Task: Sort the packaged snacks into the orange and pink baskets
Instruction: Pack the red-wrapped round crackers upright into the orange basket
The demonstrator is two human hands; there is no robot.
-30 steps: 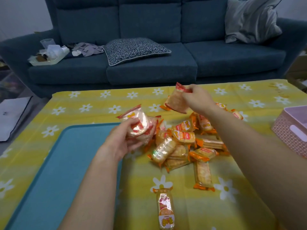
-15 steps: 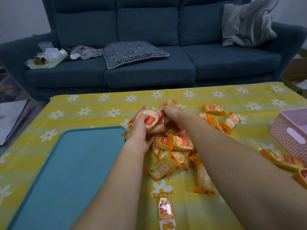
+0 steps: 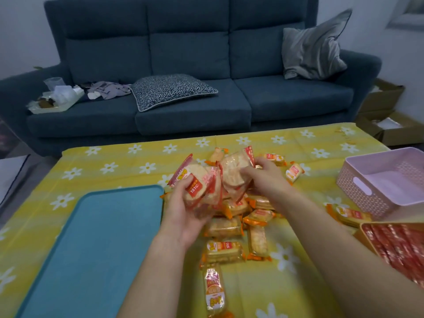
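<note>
Snack pile (image 3: 231,226) lies just under and between both hands. Left hand (image 3: 181,212) curls round the red-pack bunch (image 3: 195,187). Right hand (image 3: 263,175) pinches a single red pack (image 3: 234,171) against it. Pink basket (image 3: 358,191) and orange basket (image 3: 361,232) sit right of the right hand.

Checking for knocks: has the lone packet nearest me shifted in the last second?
No. The lone packet still lies lengthwise, left of the same daisy on the tablecloth.

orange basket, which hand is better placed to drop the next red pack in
Likely the right. The right hand holds a red-edged pack and the orange basket lies on its side; the left hand, gripping a bundle of packs, would have to cross the right arm.
</note>
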